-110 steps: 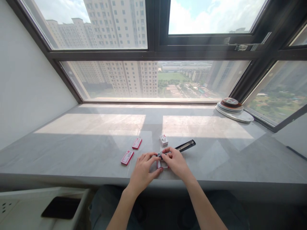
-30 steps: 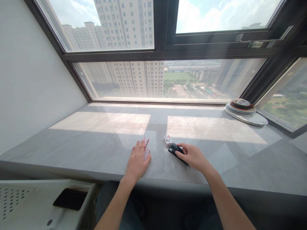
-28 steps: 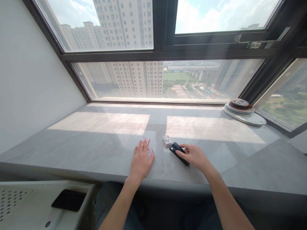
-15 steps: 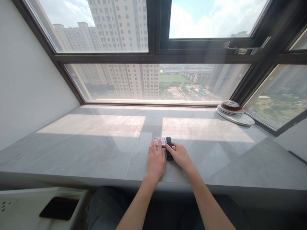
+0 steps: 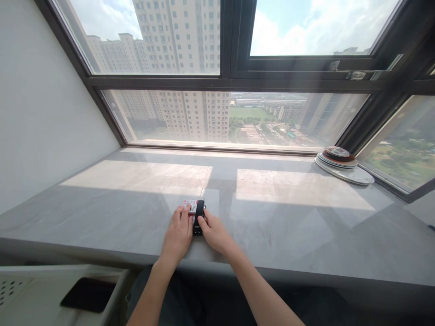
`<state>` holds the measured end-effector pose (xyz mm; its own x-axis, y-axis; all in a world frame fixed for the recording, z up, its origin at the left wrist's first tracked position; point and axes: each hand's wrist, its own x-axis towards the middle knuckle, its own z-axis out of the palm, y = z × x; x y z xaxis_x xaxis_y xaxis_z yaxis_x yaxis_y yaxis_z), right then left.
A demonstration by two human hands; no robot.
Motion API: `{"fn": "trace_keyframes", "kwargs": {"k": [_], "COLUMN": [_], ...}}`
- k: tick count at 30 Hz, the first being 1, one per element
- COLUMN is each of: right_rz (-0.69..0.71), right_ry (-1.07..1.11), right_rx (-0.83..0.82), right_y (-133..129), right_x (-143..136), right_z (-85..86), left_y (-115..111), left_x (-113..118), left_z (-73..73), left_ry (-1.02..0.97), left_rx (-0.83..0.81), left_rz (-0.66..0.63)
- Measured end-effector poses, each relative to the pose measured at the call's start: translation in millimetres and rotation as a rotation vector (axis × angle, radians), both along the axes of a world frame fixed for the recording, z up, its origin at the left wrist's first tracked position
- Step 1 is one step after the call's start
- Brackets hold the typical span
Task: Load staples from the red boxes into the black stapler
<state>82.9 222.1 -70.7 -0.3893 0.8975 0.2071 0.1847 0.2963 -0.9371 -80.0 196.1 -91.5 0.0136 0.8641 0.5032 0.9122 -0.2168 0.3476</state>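
A black stapler point(image 5: 199, 218) lies lengthwise on the grey stone ledge, pointing toward the window. My right hand point(image 5: 213, 231) grips it from the right, thumb pressed on its side. Against the stapler's left side is a small white-and-red box point(image 5: 189, 205), printed on top. My left hand point(image 5: 177, 230) is closed over that box, fingers bent across its near edge. Part of the box is hidden under these fingers, and its lettering is too small to read.
A stack of round plates point(image 5: 341, 164) stands in the ledge's far right corner by the window frame. At lower left, a dark phone-like slab point(image 5: 89, 294) lies in a white tray or cart point(image 5: 30, 296) below the ledge point(image 5: 288, 226). A white wall point(image 5: 61, 104) bounds the left side.
Both hands have slid left along the ledge, taking the stapler and the small box with them. The camera view has shifted slightly left.
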Motion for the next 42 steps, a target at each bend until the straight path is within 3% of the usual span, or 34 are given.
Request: {"fn": "trace_keyframes", "kwargs": {"k": [4,8,12,16,19,21,25,27,30,33,42], "right_rz": [-0.009,-0.042,-0.055,-0.206,-0.386,-0.441,-0.540,-0.552,-0.510,-0.485,-0.486], "right_ry": [-0.022,-0.030,0.028,0.048,0.017,-0.018,-0.217,-0.425,-0.756,-0.962,-1.086], "right_rx": [-0.013,-0.020,-0.070,-0.104,-0.031,-0.026,0.105,0.212,0.308,0.301,0.242], "right_y": [15,20,16,10,9,10,9,5,-7,-20,-24], "right_x": [-43,-58,-55,-20,34,76,148,171,186,185,179], "right_z": [-7.6,-11.9,-11.0,-8.0,-9.1,-11.9,-19.0,-22.1,-25.5,-26.3,-22.2], "left_y": [18,26,26,18,4,-4,-7,0,12,17,14], "left_x": [-47,-59,-57,-55,-36,-11,53,77,97,102,102], "left_z": [1.2,1.4,0.4,14.4,33.0,40.3,31.5,21.1,10.6,9.9,14.3], "left_ry": [0.021,0.023,0.015,-0.158,-0.245,-0.249,-0.042,0.105,0.215,0.247,0.245], "left_rx": [-0.017,-0.015,-0.048,-0.032,0.136,0.216,0.007,-0.120,-0.209,-0.230,-0.235], "left_rz": [-0.031,-0.044,0.027,0.160,0.167,0.080,-0.243,-0.300,-0.250,-0.228,-0.214]}}
